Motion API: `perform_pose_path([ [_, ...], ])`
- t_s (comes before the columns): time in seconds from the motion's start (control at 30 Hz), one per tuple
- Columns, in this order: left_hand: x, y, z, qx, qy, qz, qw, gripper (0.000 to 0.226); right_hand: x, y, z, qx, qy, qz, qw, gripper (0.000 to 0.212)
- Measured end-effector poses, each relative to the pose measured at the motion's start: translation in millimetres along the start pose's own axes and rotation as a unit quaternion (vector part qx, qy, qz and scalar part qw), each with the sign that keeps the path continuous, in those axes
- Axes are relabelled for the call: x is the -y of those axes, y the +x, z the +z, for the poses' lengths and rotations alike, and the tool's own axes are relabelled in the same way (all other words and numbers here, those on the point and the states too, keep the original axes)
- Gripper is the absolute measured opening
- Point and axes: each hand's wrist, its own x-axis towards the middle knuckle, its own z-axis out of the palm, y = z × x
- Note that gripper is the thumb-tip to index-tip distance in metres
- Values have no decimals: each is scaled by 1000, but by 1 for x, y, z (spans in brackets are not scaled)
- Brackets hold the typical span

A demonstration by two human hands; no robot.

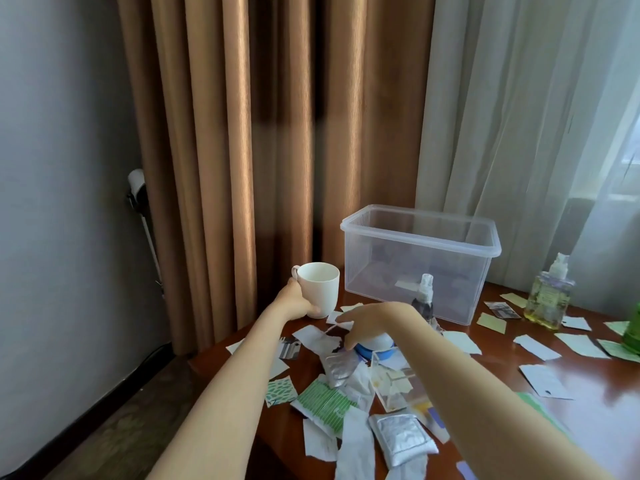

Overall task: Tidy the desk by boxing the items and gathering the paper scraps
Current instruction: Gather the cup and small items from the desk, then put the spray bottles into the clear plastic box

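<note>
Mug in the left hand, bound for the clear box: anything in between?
Nothing visible. The left hand grips the mug just left of the box; only the box's own wall, its rim above the mug's, lies between. The spray bottle stands in front of the box, off that line.

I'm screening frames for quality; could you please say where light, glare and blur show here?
Head view: daylight comes through the sheer curtain at right, glares on the glossy desk, and leaves the left wall dim; the right hand is slightly blurred; the wide lens bows the brown curtain.
</note>
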Motion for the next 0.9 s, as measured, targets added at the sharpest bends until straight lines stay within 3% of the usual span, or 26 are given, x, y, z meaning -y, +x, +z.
perform_pose_path([
  [0.17,-2,-12,-12,-64,35,-61,995,72,-9,-7,-7,-94,34,-1,995,55],
  [0.4,-40,-38,-16,-77,51,9,996,43,-15,-34,-19,-218,41,-25,975,41],
  [0.7,-77,-67,15,51,60,76,994,37,-44,-78,-16,-306,64,-46,949,36],
  [0.9,-89,-75,31,84,132,111,981,44,-64,-89,-5,-421,108,18,901,30],
])
